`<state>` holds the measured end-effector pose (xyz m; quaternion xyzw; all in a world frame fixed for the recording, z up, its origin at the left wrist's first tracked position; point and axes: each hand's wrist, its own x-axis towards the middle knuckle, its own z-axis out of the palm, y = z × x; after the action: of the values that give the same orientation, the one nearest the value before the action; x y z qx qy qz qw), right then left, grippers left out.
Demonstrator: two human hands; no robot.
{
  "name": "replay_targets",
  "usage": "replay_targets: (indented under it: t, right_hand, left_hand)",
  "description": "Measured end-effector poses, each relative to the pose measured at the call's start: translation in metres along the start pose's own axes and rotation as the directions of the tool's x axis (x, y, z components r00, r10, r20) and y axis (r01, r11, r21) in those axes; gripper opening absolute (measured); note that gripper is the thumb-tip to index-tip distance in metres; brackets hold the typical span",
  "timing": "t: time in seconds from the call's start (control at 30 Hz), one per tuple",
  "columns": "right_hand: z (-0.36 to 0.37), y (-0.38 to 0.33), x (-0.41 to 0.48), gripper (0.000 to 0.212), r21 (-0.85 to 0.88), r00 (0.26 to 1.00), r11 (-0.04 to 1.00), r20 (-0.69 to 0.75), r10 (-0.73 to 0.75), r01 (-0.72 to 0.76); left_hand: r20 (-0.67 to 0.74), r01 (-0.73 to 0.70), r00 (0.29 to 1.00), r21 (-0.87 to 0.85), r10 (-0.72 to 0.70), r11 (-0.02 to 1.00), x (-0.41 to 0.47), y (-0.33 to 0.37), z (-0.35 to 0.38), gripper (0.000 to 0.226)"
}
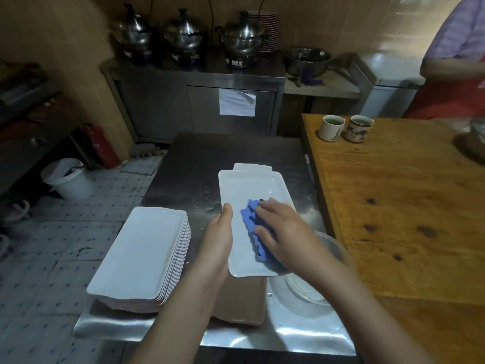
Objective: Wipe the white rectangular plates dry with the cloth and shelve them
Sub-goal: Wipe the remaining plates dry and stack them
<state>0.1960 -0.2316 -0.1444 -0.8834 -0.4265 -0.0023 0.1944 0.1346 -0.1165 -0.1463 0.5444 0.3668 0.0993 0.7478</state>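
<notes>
Nearest to us, our two forearms reach forward over the front lip of the steel tabletop (301, 337). Our left hand (219, 243) is clamped on the left long edge of a white rectangular plate (246, 185), thumb on top of the rim, the rest of the fingers hidden beneath. Our right hand (282, 228) lies flat with fingers spread, pressing a blue cloth (250, 222) onto the near half of that plate; the cloth is bunched, its crinkled edge showing to the left of the fingers. The plate's near end hangs over a brown tray (241, 300) lying on the tabletop; whether plate and tray touch, we cannot tell. Under the plate's far end a second white plate (252, 166) pokes out. Just right of the tray, partly under our right forearm, sits a clear bowl (307, 287). To the left, near the tabletop's left edge, stands a stack of white rectangular plates (141, 248), set at an angle, resting on something darker we cannot identify. Water droplets speckle the steel between stack and held plate. Right of the steel runs a wooden table (409, 219) carrying two mugs (331, 127) side by side at its far corner. On the tiled floor to the left stands a white bucket (69, 179), with a red fire extinguisher (101, 145) beyond it. Farthest off, a steel cabinet (199, 101) against the wall bears three lidded metal pots (242, 32); another person stands at the right edge.
</notes>
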Motion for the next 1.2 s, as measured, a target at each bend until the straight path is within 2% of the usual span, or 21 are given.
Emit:
replay_targets:
  t: [0.13, 0.2, 0.27, 0.43, 0.53, 0.63, 0.77, 0.83, 0.9, 0.93, 1.07, 1.1, 1.2]
  right_hand:
    - [0.021, -0.005, 0.005, 0.05, -0.158, 0.993, 0.981, 0.044, -0.108, 0.114]
    - [0.029, -0.007, 0.015, 0.06, -0.101, 0.98, 0.983, 0.142, -0.14, 0.156]
    - [0.034, -0.005, 0.033, 0.065, -0.081, 0.975, 0.982, 0.159, -0.156, 0.17]
    - [0.024, 0.011, 0.076, 0.053, -0.238, 0.991, 0.969, 0.125, -0.04, 0.069]
    - [0.017, 0.026, 0.076, 0.053, -0.355, 0.989, 0.932, 0.092, 0.114, -0.074]
    - [0.018, 0.024, 0.058, 0.053, -0.348, 0.978, 0.921, 0.047, 0.204, -0.175]
    - [0.035, -0.007, 0.025, 0.057, -0.28, 0.992, 0.951, -0.052, 0.118, -0.128]
    - [0.043, -0.012, 0.019, 0.052, -0.201, 0.991, 0.971, -0.008, 0.13, -0.129]
    - [0.042, -0.008, 0.034, 0.051, -0.192, 0.995, 0.977, 0.008, 0.101, -0.097]
    - [0.039, -0.005, 0.046, 0.05, -0.196, 0.993, 0.974, 0.005, 0.115, -0.111]
    - [0.029, 0.0, 0.091, 0.053, -0.228, 0.934, 0.907, -0.038, 0.356, -0.355]
    - [0.031, -0.003, 0.09, 0.054, -0.237, 0.934, 0.905, -0.04, 0.354, -0.353]
    - [0.043, -0.025, 0.056, 0.069, -0.238, 0.976, 0.948, 0.0, 0.216, -0.21]
  left_hand:
    - [-0.075, 0.0, 0.997, 0.051, 0.003, 0.999, 0.0, 0.007, 0.006, 0.047]
    - [-0.118, -0.008, 0.993, 0.096, 0.02, 0.995, 0.003, 0.005, 0.009, 0.048]
    - [-0.118, -0.027, 0.992, 0.158, 0.046, 0.987, 0.005, 0.002, 0.01, 0.051]
    - [-0.055, -0.041, 0.997, 0.317, 0.062, 0.947, 0.019, -0.002, -0.002, 0.045]
    - [-0.058, -0.065, 0.994, 0.325, 0.089, 0.943, 0.028, 0.007, -0.013, 0.047]
    - [-0.048, -0.075, 0.994, 0.315, 0.095, 0.946, 0.029, 0.018, -0.02, 0.047]
    - [-0.06, -0.061, 0.995, 0.248, 0.079, 0.967, 0.035, 0.031, -0.028, 0.042]
    - [-0.065, -0.065, 0.994, 0.26, 0.085, 0.964, 0.038, 0.035, -0.031, 0.042]
    - [-0.053, -0.071, 0.995, 0.275, 0.089, 0.959, 0.039, 0.035, -0.031, 0.042]
    - [-0.037, -0.079, 0.995, 0.281, 0.093, 0.956, 0.037, 0.034, -0.03, 0.042]
    - [0.011, -0.097, 0.995, 0.259, 0.098, 0.961, 0.033, 0.032, -0.031, 0.041]
    - [0.002, -0.096, 0.995, 0.248, 0.099, 0.964, 0.034, 0.034, -0.034, 0.041]
    - [-0.027, -0.074, 0.996, 0.234, 0.082, 0.97, 0.041, 0.039, -0.043, 0.042]
